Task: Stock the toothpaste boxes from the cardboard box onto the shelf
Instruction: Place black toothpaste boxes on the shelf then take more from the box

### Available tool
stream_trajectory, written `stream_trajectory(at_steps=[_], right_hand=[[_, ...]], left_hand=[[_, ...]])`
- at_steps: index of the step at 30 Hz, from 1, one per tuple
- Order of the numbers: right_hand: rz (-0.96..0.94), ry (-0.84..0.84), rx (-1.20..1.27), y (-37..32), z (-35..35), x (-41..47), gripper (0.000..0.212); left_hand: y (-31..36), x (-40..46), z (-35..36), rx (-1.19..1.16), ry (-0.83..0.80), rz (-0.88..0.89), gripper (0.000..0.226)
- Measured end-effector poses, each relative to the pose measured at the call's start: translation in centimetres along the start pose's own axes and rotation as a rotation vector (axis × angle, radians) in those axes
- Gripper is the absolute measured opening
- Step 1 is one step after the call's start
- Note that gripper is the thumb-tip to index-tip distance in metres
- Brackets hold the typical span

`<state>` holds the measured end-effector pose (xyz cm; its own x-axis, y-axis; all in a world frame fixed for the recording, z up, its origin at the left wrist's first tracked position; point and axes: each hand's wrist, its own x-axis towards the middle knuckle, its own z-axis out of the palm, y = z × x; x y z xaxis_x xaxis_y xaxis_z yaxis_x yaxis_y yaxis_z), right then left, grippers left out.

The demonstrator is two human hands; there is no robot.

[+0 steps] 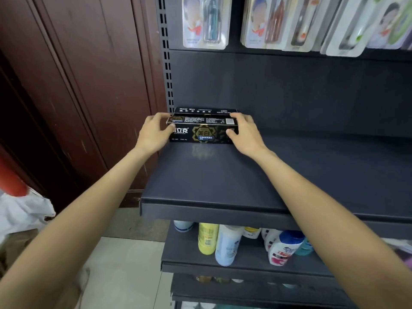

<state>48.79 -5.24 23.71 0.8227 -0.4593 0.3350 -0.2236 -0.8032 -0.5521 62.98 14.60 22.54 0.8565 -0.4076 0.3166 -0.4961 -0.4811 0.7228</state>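
Note:
A black toothpaste box with gold print stands on its long side at the back left of the dark shelf. Behind it lies a second black toothpaste box, against the back panel. My left hand grips the front box's left end, thumb on its front face. At the right end, my right hand holds the same box, fingers over its top and thumb on the front. The cardboard box is out of view.
Toothbrush packs hang above the shelf. Bottles fill the lower shelf. A slotted upright and dark red wooden panels lie to the left. A white bag sits on the floor at the left.

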Motion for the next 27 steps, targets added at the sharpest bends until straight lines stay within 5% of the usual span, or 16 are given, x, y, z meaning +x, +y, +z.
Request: stream_trajectory(at_steps=[7,11,16,19,24,27], right_hand=[[-0.331,0.228,-0.092,1.2,-4.5,-10.4,0.03],[-0.429,0.395,-0.112,5.1,-7.1,-18.8,0.021],[-0.417,0.306,-0.152,15.0,-9.7,-30.0,0.017],[-0.26,0.068,-0.185,23.1,-10.4,-37.1,0.019],[0.229,-0.415,-0.295,36.0,-11.2,-47.4,0.032],[0.262,-0.618,-0.384,40.1,-11.2,-51.0,0.045]], left_hand=[[7.7,-10.1,-0.1,-0.093,0.081,0.315,0.021],[12.6,-18.0,3.3,-0.021,0.136,0.694,0.023],[15.0,-27.1,12.6,-0.116,0.094,1.003,0.017],[15.0,-33.4,20.1,-0.122,-0.18,0.896,0.018],[12.2,-42.5,33.1,0.184,-0.858,0.304,0.042],[10.2,-46.2,37.8,0.341,-0.947,-0.032,0.057]])
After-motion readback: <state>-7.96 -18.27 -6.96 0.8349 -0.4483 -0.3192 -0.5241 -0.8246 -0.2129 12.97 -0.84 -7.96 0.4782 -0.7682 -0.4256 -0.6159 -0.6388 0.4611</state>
